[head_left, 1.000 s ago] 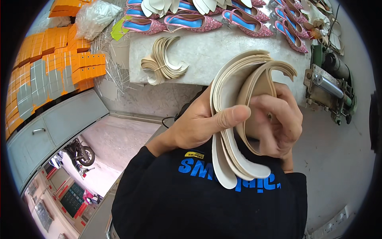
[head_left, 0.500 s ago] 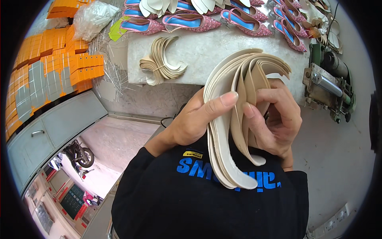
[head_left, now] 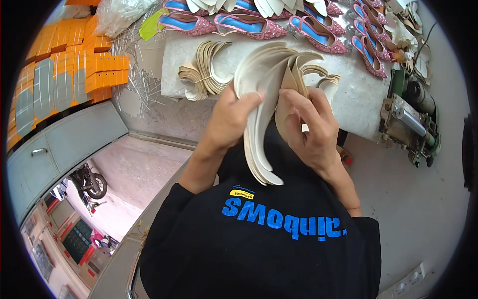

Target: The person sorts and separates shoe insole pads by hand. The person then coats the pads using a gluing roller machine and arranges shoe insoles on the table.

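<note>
My left hand [head_left: 226,122] grips a fanned stack of curved white insoles [head_left: 261,74], its thumb pressed on the front sheet. Their narrow ends hang down over my black shirt. To the right, my right hand [head_left: 313,124] is closed around several beige curved insoles [head_left: 294,74] split away from the white ones, with the fingers bent over their face. The two groups meet near the top, forming a V. On the table [head_left: 172,55], left of my hands, lies a banded bundle of similar curled insoles [head_left: 206,72].
Pink glittery slingback shoes [head_left: 254,29] with blue insoles line the table's far side, with loose white pieces [head_left: 271,7] among them. A green and metal roller machine [head_left: 411,117] stands at right. Stacked orange boxes [head_left: 59,84] and a grey cabinet [head_left: 74,144] are at left.
Both hands have moved away from my body toward the table, carrying the insoles. The white stack now fans wider, and the beige group has parted from it to the right.
</note>
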The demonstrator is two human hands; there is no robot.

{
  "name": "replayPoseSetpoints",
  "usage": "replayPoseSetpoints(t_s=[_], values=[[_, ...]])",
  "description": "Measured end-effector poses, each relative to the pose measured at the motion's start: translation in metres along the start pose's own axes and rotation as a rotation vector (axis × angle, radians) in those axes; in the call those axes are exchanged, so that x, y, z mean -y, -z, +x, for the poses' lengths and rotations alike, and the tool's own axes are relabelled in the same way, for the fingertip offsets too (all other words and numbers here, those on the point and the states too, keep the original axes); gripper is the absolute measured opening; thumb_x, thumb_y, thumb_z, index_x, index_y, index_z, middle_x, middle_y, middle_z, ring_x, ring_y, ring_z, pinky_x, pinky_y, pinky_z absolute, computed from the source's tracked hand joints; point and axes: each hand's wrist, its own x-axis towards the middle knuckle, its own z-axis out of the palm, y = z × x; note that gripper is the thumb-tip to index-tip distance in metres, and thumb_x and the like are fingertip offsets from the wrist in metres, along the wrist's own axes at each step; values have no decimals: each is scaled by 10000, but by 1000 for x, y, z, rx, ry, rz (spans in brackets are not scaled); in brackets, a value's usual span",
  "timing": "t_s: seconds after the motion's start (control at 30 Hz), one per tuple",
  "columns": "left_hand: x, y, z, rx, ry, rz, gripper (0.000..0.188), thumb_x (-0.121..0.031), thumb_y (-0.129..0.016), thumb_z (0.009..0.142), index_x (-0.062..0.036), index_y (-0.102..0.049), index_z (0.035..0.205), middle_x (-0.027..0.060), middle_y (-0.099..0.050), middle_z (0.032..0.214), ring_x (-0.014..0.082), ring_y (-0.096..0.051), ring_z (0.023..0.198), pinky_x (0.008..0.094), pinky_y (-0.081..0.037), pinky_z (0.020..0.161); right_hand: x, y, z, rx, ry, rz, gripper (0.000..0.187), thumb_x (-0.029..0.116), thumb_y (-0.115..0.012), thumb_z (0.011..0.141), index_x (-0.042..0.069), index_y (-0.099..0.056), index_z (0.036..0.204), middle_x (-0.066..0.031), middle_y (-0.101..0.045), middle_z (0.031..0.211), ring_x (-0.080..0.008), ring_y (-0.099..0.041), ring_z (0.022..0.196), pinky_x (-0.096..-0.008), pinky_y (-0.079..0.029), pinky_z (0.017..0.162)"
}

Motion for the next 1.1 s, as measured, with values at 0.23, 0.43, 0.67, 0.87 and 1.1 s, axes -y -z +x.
replayPoseSetpoints(t_s=[0.23, 0.43, 0.67, 0.87, 1.1], values=[[-2, 90, 14, -354, -130, -200, 355, -23, -603, 852, 81, -550, 1187, 173, -670, 1034, 259, -700, 858, 345, -599, 734, -41, -22, 18, 9, -151, -300, 290, -33, -592, 809, -14, -601, 1099, -218, -526, 962, -375, -583, 796, -434, -499, 672], [25, 106, 27, -320, 58, -364, 415, -12, -637, 846, 57, -529, 1240, 159, -666, 1054, 250, -698, 879, 353, -586, 774, -194, -151, -1, 295, -183, -860, 543, -6, -552, 818, 71, -492, 1352, -221, -527, 1055, -351, -568, 900, -434, -522, 645], [42, 94, 29, -115, 76, -563, 378, -31, -593, 896, 41, -522, 1260, 143, -674, 1046, 220, -700, 888, 332, -583, 780, -183, -184, -14, 622, -265, -1034, 642, 268, -497, 931, 160, -288, 1528, -359, -512, 1164, -463, -557, 968, -496, -511, 689], [21, 85, 21, -45, 74, -576, 388, -37, -591, 900, 33, -512, 1274, 143, -664, 1076, 226, -688, 940, 330, -566, 817, -94, -91, 35, 348, -474, -118, 430, 241, -526, 993, 35, -498, 1369, -195, -632, 1165, -259, -618, 1049, -373, -481, 889], [-10, 48, 0, 187, 78, -654, 456, 16, -597, 866, 45, -470, 1303, 142, -618, 1163, 197, -637, 1024, 341, -521, 890, -12, -59, 46, -141, -572, 741, 253, 94, -583, 981, -17, -594, 1208, -44, -667, 1075, -91, -610, 942, -244, -478, 855]])
